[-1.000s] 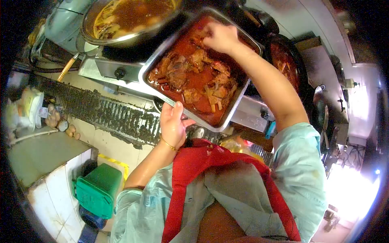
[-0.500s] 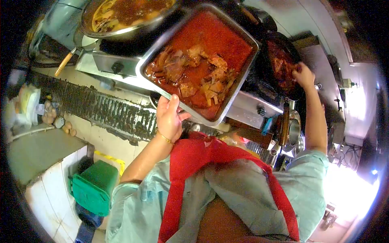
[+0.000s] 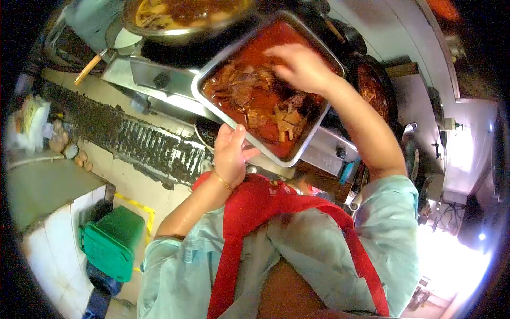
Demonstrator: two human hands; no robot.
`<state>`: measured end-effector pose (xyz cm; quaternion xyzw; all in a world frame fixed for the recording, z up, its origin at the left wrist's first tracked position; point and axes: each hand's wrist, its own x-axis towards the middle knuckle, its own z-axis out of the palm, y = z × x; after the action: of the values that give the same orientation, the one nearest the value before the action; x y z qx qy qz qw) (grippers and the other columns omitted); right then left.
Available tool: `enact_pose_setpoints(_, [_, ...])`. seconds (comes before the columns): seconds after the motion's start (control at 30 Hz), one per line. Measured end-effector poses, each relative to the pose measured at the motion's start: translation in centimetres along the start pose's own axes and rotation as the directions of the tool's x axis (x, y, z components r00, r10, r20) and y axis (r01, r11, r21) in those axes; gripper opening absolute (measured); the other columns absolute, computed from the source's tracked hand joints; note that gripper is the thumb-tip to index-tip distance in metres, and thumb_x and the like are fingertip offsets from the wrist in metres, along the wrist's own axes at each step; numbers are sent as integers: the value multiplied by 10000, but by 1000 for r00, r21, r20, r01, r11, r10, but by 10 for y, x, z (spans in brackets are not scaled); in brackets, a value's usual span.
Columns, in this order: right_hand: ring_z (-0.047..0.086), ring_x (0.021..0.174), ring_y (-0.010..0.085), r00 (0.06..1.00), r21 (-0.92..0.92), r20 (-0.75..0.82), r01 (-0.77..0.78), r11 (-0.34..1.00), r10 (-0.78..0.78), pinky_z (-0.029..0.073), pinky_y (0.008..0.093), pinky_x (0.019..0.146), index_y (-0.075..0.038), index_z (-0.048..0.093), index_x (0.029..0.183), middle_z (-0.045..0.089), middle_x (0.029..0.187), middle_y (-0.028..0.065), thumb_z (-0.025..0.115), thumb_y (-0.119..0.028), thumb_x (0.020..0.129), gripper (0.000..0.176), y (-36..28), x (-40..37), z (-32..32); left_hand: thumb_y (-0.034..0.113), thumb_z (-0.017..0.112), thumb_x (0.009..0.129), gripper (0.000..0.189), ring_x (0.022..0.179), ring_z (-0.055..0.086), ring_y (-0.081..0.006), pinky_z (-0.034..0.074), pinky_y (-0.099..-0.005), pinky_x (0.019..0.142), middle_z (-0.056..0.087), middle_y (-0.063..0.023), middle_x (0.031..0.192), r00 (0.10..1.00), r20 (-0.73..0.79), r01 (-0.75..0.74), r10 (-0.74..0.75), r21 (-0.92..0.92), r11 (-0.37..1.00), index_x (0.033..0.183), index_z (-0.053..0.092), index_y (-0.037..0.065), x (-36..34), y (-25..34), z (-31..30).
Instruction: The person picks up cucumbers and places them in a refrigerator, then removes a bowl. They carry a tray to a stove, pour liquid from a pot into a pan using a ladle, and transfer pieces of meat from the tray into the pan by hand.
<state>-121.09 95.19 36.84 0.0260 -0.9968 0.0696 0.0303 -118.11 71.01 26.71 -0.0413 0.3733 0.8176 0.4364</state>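
Observation:
My left hand (image 3: 230,154) grips the near left edge of a deep rectangular metal pan (image 3: 248,139), thumb on top of the rim and fingers beneath. Red, oily sauce (image 3: 287,32) fills the pan, with chunks of browned meat (image 3: 239,87) in it. Over the far middle of the pan reaches my right hand (image 3: 300,66), its fingers apart and pointing left above the food. No item shows in that hand. Right of the pan sits a dark wok (image 3: 390,101) with reddish-brown food in it.
A large pot of yellowish-brown broth (image 3: 186,13) stands on the stove at the upper left. A wooden-handled utensil (image 3: 90,67) juts from the counter beside it. Below are a floor drain grate (image 3: 159,149) and a green bin (image 3: 111,242). Eggs (image 3: 81,158) lie at the left.
My right hand has moved left from the wok to above the pan, and its fingers have spread. My left hand still holds the pan, which has shifted slightly right in view.

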Motion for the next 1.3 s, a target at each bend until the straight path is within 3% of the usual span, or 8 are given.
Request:
enact_pose_setpoints(0.27, [614,904,199,952,421,307,-126,898,-10,487,334,820,-12,570,1112,652,997,106,575,-162,850,302,-1,67,50,182,412,962,225,917,625,-231,578,-412,724,589,-111,1057,999,21,36,-36,11,999,1151,423,60,4,0,-1])
enact_pose_setpoints(0.37, [623,829,217,956,341,292,-139,930,36,492,351,740,-22,588,1034,654,897,115,590,-191,847,252,-6,68,50,152,452,942,193,858,598,-188,554,-372,698,573,-62,973,999,32,48,-44,-113,992,1120,445,77,1,4,4])
enact_pose_setpoints(0.5, [591,703,195,987,231,150,-88,969,53,471,329,653,-18,583,900,607,768,134,617,-224,838,218,-25,58,40,144,446,943,189,866,608,-202,558,-386,712,573,-76,990,998,47,56,-51,-119,991,1116,442,70,1,4,3])
enact_pose_setpoints(0.63, [553,684,116,986,420,123,-158,894,117,461,294,619,-8,572,883,587,728,60,592,-193,868,187,-12,43,42,167,421,957,203,900,620,-218,576,-400,704,584,-93,1027,998,35,49,-47,-55,997,1132,436,65,1,6,4])
enact_pose_setpoints(0.73, [628,781,315,985,372,-5,-157,915,171,494,396,696,-47,612,859,639,812,140,576,-285,854,240,-12,30,40,183,403,966,218,896,625,-209,587,-391,691,588,-88,1020,999,31,34,-34,-13,999,1143,436,60,1,4,3])
enact_pose_setpoints(0.9, [542,721,106,955,450,-115,-196,871,275,459,267,670,-12,588,878,598,775,37,580,-184,883,172,8,18,23,187,397,969,226,873,631,-192,595,-370,676,589,-86,1018,999,39,10,-10,-12,1000,1143,439,50,4,-1,1])
enact_pose_setpoints(1.07, [608,842,363,952,364,-88,-242,899,292,479,428,743,-43,601,901,631,868,181,552,-287,864,252,14,8,38,181,413,967,218,881,638,-192,601,-358,652,596,-98,1050,1000,19,13,-12,-54,998,1149,444,65,3,-3,3])
enact_pose_setpoints(1.3, [617,761,328,873,192,-390,-235,953,294,489,426,671,-42,593,912,637,812,155,520,-274,895,244,20,1,23,185,428,964,200,874,641,-189,603,-333,622,604,-101,1048,1000,17,-6,7,-44,999,1129,455,75,3,-6,3])
